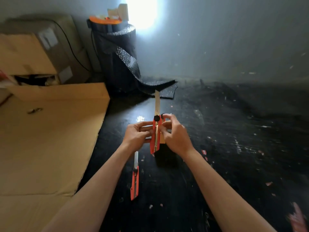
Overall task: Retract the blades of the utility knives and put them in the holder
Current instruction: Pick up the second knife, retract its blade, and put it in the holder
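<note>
I hold an orange utility knife (154, 138) upright between both hands, its long blade (157, 102) extended far out past a black knob. My left hand (138, 133) grips the knife body from the left. My right hand (174, 133) pinches it from the right near the top, fingers curled by the knob. Behind the knife stands a dark box-shaped holder (164, 154) with a tan top edge, mostly hidden by my hands. A second orange utility knife (135, 181) lies on the black floor below my left wrist, its blade extended.
A large flat cardboard sheet (46, 139) covers the floor on the left, with boxes (33, 54) behind it. A roll of black bubble wrap (120, 57) stands at the back against the grey wall. Small scraps litter the dark floor (234, 148).
</note>
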Tool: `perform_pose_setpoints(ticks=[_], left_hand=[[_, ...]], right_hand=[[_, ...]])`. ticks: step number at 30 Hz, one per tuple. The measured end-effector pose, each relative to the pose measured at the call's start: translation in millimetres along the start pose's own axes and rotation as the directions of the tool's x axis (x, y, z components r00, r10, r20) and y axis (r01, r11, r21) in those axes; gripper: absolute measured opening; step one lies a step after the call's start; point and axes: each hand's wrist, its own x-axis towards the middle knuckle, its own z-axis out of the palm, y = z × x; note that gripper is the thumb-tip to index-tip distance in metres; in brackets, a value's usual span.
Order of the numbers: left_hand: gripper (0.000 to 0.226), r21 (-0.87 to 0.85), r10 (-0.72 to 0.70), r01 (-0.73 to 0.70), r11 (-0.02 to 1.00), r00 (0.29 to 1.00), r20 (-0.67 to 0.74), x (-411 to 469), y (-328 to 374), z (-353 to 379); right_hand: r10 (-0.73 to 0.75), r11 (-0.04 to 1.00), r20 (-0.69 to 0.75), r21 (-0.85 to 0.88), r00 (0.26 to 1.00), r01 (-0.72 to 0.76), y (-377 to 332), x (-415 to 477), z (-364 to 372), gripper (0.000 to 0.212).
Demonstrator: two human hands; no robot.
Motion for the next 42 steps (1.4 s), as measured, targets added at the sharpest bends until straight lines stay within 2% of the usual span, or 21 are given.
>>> perform_pose_setpoints(ticks=[3,6,14,24,30,42], left_hand=[[0.032,0.014,0.049,-0.049,0.999,0.998,0.030,4.8,17.7,4.9],[0.034,0.016,0.088,-0.089,0.996,0.995,0.036,7.6,30.2,9.5],[0.047,-0.014,0.147,-0.147,0.989,0.988,0.040,3.7,50.7,21.5],[0.040,-0.062,0.148,-0.145,0.987,0.988,0.047,-1.0,62.7,29.7],[0.038,-0.079,0.164,-0.160,0.984,0.986,0.043,-1.6,74.5,35.2],[0.039,-0.064,0.180,-0.178,0.982,0.983,0.033,-4.5,79.8,41.4]], right_hand=[[-0.164,0.978,-0.094,-0.146,0.982,0.149,-26.1,16.6,-15.1,0.035],[-0.228,0.954,-0.106,-0.224,0.968,0.200,-40.8,28.3,-27.2,0.026],[-0.191,0.955,-0.131,-0.252,0.973,0.154,-51.0,33.6,-46.6,0.018],[-0.166,0.966,-0.125,-0.222,0.978,0.135,-59.8,31.3,-62.0,0.021],[-0.158,0.976,-0.178,-0.178,0.971,0.126,-68.6,32.9,-64.7,0.019],[-0.186,0.952,-0.080,-0.261,0.979,0.160,-72.8,37.9,-77.4,0.021]])
